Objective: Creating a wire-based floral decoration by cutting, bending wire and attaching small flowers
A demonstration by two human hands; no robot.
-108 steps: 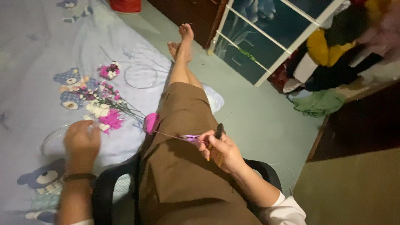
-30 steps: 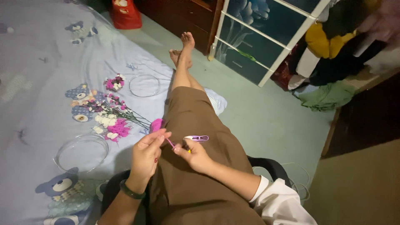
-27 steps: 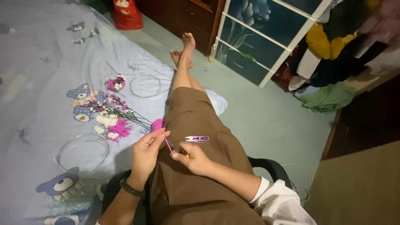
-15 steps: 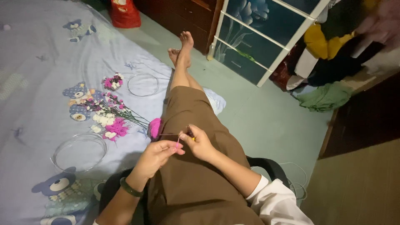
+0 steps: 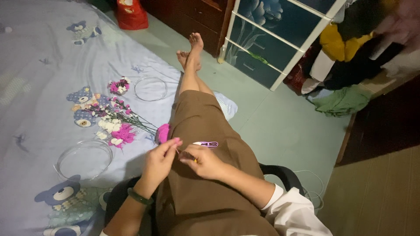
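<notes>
1. The left hand (image 5: 159,158) and the right hand (image 5: 204,161) meet over the lap of the brown trousers (image 5: 205,144), fingertips pinched close together. Whatever thin piece sits between them is too small and dark to make out. It may be a stem or wire, but I cannot tell which hand actually grips it.
2. The left hand's fingers are curled, thumb against forefinger. The right hand is also nearly closed, with a speck of yellow at its fingertips that cannot be identified.
3. A small purple-handled snipping tool (image 5: 206,144) lies on the trousers just beyond the right hand, touching neither hand.
4. A bright pink fluffy flower head (image 5: 162,133) rests at the bed's edge beside the thigh, partly hidden by the trouser leg.
5. On the pale blue bear-print bedsheet (image 5: 39,78) lie a loose bunch of pink and white artificial flowers (image 5: 117,126), a small wire ring (image 5: 151,88) and a larger clear hoop (image 5: 84,159).
6. The black chair (image 5: 280,172) is mostly covered by the person's body.
7. Half a second before, the hands held the piece slightly higher and further left. Three seconds back, the left hand was out over the bedsheet and the right hand alone held something on the lap.
</notes>
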